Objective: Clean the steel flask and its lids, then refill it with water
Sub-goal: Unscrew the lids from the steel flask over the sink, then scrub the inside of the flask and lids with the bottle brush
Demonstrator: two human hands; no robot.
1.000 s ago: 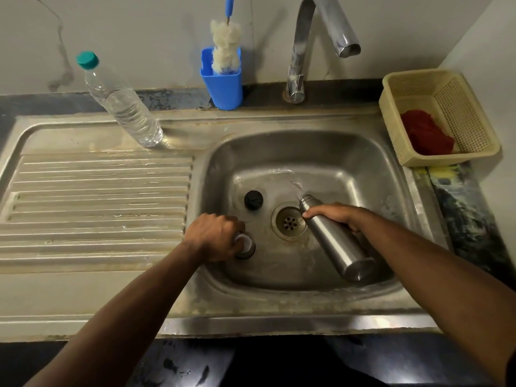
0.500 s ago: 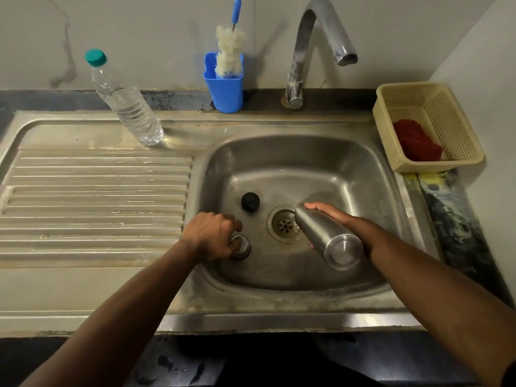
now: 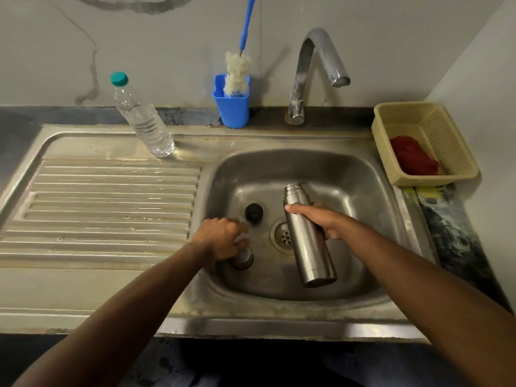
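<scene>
Risks, left to right. Bottle (image 3: 143, 121) stands on the drainboard (image 3: 97, 208) rim, tall and narrow base on wet steel; an elbow swing likely tips it. Left hand (image 3: 220, 238) grips the steel cap (image 3: 243, 256) from above at the basin's left wall; wet smooth metal, so it may slip and roll to the drain (image 3: 284, 234). Black stopper (image 3: 254, 212) sits loose on the basin floor just behind that hand, near the drain; small enough to get knocked around, though likely too big to go down. Right hand (image 3: 325, 220) wraps the flask (image 3: 308, 237) mid-body, mouth tilted up and away, base toward the person, held over the basin just right of the drain. The body is polished and possibly wet, so one-handed it could slide out and dent or clang in the sink (image 3: 363, 191). Tap (image 3: 321, 60) looks off, with its spout offset from the flask mouth; refilling without lining up splashes. No soap visible.

Materials:
- Bottle: clear ribbed plastic, teal cap, holds water.
- Drainboard: pressed steel, parallel ridges, water-stained.
- Brush (image 3: 237, 74): white fluffy head, blue handle, upright in blue plastic cup (image 3: 231, 110).
- Cap: short brushed-steel cylinder.
- Stopper: black round plastic.
- Flask: slim steel cylinder, threaded neck.
- Tap: chrome gooseneck.
- Basket (image 3: 458, 169): beige perforated plastic, red cloth (image 3: 413, 156) inside.
</scene>
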